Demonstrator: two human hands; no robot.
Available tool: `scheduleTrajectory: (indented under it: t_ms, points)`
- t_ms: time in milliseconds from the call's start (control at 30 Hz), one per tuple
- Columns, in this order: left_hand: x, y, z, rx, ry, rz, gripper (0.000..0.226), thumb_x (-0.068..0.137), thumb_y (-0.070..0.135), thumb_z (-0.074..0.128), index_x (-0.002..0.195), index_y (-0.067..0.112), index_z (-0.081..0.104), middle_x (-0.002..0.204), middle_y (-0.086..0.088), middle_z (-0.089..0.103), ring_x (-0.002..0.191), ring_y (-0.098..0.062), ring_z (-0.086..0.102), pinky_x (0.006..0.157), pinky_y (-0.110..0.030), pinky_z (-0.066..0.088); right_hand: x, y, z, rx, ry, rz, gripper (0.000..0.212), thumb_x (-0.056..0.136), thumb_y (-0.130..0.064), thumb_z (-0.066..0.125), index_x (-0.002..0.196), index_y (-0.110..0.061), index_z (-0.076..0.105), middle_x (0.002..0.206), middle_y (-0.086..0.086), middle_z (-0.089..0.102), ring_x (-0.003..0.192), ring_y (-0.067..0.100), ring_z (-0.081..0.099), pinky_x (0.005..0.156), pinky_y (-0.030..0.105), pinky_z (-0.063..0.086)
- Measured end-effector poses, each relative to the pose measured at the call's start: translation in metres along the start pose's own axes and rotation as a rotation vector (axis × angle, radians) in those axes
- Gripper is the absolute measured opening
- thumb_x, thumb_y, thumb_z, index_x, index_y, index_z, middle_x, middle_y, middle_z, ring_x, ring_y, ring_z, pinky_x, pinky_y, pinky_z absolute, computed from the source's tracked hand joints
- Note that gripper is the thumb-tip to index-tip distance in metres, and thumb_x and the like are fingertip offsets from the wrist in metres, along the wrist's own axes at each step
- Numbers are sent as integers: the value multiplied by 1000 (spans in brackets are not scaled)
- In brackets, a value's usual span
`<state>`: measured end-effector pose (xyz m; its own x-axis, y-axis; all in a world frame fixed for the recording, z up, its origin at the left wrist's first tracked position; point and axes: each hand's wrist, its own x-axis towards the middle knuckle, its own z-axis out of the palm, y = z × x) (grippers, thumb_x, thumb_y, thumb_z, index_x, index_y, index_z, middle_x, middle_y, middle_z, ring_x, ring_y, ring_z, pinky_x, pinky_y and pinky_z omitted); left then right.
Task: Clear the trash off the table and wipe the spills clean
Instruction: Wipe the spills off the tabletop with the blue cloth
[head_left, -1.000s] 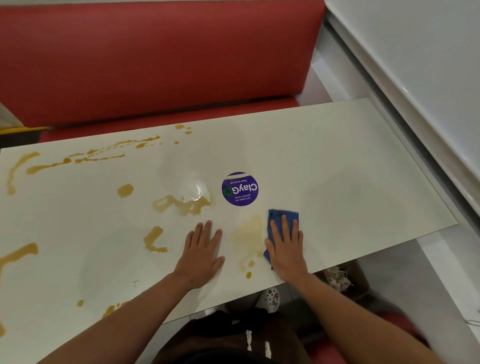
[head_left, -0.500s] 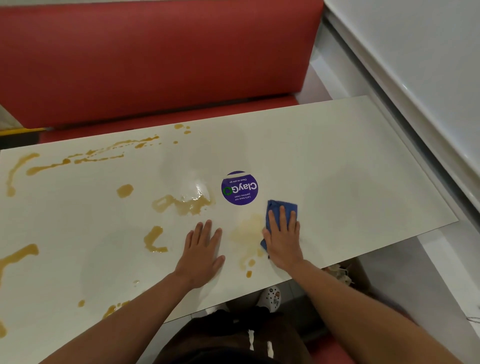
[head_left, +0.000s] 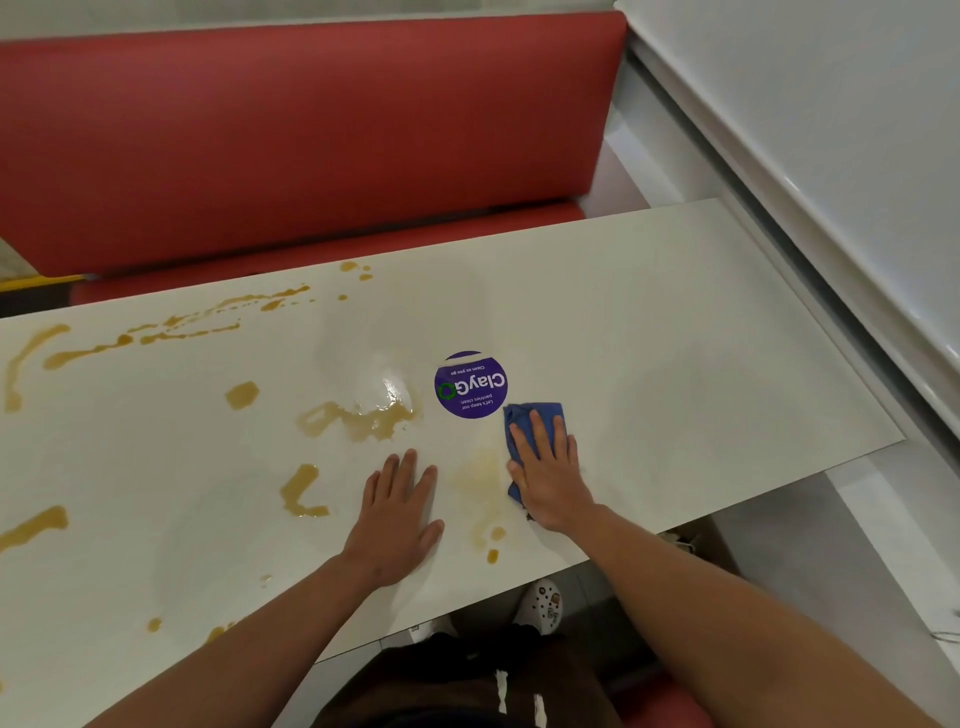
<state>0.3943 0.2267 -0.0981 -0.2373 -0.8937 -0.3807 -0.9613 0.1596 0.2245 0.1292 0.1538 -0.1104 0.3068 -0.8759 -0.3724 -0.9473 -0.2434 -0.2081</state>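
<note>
the right hand lies flat, pressing a blue cloth on the desk. the left hand lies flat and holds nothing, near brown spills.

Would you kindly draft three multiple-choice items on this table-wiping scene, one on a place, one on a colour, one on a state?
1. Where does the blue cloth lie?
A. right beside the round purple sticker
B. on the bench
C. under the left hand

2. What colour is the bench?
A. green
B. red
C. grey

3. How is the right hand?
A. lifted off the table
B. clenched in a fist
C. flat, fingers straight, pressing the cloth

Answers:
1 A, the cloth's corner meets the sticker's edge.
2 B, its padding is red.
3 C, the palm covers the cloth.
</note>
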Motion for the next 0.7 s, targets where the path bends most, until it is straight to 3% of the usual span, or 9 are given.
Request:
scheduleTrajectory:
  t_ms: [100, 167, 300, 400, 533, 600, 700]
  points:
    - [-1, 0, 0, -23, 4, 1, 87, 86, 65, 6, 162, 21, 4, 168, -13, -15, 155, -35, -13, 123, -46, -2, -19, -19, 18, -30, 34, -25, 65, 107, -49, 3, 161, -15, 17, 168, 16, 9, 152, 46, 0, 120, 61, 15]
    - [0, 0, 0, -54, 14, -3, 87, 88, 65, 10, 162, 20, 10, 168, -14, -10, 155, -37, -9, 123, -47, 0, -39, -23, 35, -67, 61, -103, 59, 109, -44, 14, 162, -18, 15, 169, 14, 7, 153, 44, -2, 123, 58, 13]
    - [1, -1, 1, -57, 6, -4, 84, 90, 63, 17, 162, 20, 14, 169, -14, -7, 155, -38, -5, 123, -48, 3, -42, -10, 30, -94, 46, -211, 61, 107, -49, 5, 162, -25, 9, 170, 5, -4, 154, 34, -17, 123, 49, -2]
    - [1, -2, 1, -46, 2, -7, 84, 90, 63, 17, 162, 20, 14, 169, -15, -6, 155, -38, -4, 124, -50, 7, -14, 6, 9, -88, 44, -139, 65, 105, -52, 1, 162, -24, 13, 170, 5, -1, 154, 37, -10, 123, 57, 12]
    - [1, -3, 1, -57, -5, -2, 79, 95, 60, 26, 162, 20, 11, 169, -14, -8, 155, -37, -8, 125, -49, 6, 24, 10, -16, 17, -6, 59, 77, 93, -56, -3, 162, -23, 10, 170, 8, -5, 154, 42, -8, 120, 60, 13]
    - [1, -3, 1, -68, 6, 2, 76, 99, 55, 38, 162, 20, 12, 169, -14, -8, 155, -36, -8, 124, -49, 5, 27, 1, -15, 3, 10, 76, 80, 94, -56, 3, 161, -15, 19, 169, 16, 7, 152, 50, 2, 117, 65, 19]
    - [0, -3, 0, -73, 13, 7, 76, 101, 52, 42, 162, 20, 11, 169, -13, -10, 155, -36, -9, 124, -47, 3, 2, -15, 13, -53, 111, -25, 65, 103, -47, 20, 157, -11, 31, 165, 20, 22, 149, 52, 16, 110, 65, 33]
